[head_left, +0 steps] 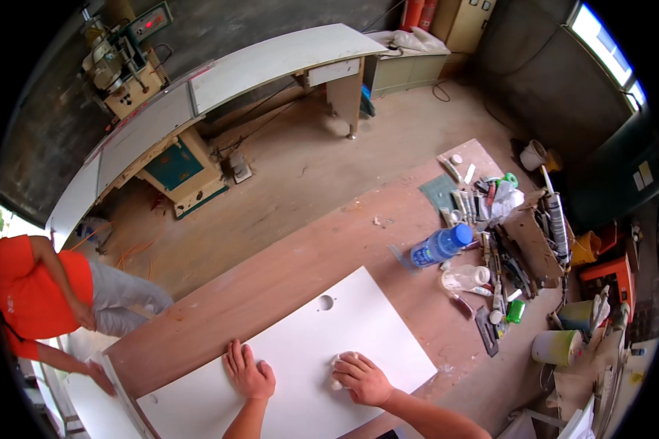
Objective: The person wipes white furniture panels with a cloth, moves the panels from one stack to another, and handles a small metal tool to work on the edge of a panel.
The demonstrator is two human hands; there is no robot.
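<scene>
A white rectangular panel (329,333) with a round hole near its far edge lies flat on a brown workbench (293,256). My left hand (247,372) rests flat on the panel, fingers spread, holding nothing. My right hand (362,377) presses a small white cloth (340,361) onto the panel surface just right of the left hand. Both forearms come in from the lower edge.
Tubes, tools and scraps clutter the bench's right end, with a blue plastic bottle (439,246) and a clear bottle (465,277) lying there. A person in an orange shirt (33,293) bends over another white board at the left. A long white table saw bench (198,95) stands behind.
</scene>
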